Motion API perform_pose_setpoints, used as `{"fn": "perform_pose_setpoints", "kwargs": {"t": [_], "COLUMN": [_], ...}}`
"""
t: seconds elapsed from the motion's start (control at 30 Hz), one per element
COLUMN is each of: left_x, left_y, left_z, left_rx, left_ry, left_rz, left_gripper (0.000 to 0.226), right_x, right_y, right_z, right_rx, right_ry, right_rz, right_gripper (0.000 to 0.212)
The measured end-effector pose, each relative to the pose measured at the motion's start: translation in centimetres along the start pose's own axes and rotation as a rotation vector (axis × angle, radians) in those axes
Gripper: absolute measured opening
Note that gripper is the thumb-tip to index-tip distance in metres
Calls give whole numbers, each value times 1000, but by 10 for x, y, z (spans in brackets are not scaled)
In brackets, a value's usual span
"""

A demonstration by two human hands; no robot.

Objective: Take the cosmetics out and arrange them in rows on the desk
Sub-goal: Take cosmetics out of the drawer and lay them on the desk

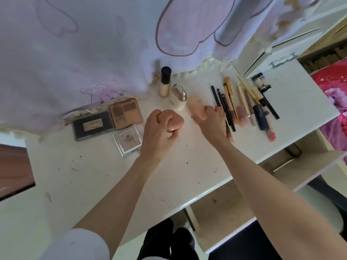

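— Both forearms reach over the desk [78,184]; what does the left hand [159,132] hold?

— It curls round a peach sponge [175,122], narrow end pointing right, just right of the silver compact [127,140].

— And the right hand [210,121]?

— Fingers loosely spread, touching the pencils [223,106], which lie lengthwise toward the curtain [75,53], farther right of the compact.

White desk [187,177], lilac cloth [75,53] w/ pink cartoon print, peach sponge [175,123], brown palette [125,113], black pencils [223,107].
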State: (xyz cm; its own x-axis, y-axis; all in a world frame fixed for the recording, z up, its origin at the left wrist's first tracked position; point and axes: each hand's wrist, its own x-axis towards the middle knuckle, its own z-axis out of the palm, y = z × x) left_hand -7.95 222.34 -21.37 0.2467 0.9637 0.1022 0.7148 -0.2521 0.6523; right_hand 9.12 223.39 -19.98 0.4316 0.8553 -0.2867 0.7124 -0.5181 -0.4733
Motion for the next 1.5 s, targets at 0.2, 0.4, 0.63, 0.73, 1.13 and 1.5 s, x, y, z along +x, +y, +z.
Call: {"fn": "perform_pose_setpoints", "kwargs": {"t": [0.2, 0.4, 0.63, 0.73, 1.13, 1.5], "left_x": [17, 27, 39, 39, 8, -64], "left_y": [1, -7, -11, -15, 1, 107], "left_z": [2, -4, -17, -22, -27, 35], "left_rx": [-4, 112, 331, 374, 313, 220], "left_ry": [-20, -17, -32, -40, -105, -189], "left_rz": [-51, -45, -122, -127, -24, 381], "left_gripper": [45, 49, 53, 52, 38, 39], "right_x": [21, 31, 28, 23, -12, -98], "right_y": [-15, -25, -23, -19, 2, 123], "right_z": [0, 0, 3, 6, -17, -73], "right_rx": [57, 74, 98, 50, -8, -48], "right_ry": [-14, -14, 10, 22, -45, 173], "right_rz": [-4, -26, -76, -129, -211, -190], "right_gripper": [53, 40, 40, 42, 53, 46]}}
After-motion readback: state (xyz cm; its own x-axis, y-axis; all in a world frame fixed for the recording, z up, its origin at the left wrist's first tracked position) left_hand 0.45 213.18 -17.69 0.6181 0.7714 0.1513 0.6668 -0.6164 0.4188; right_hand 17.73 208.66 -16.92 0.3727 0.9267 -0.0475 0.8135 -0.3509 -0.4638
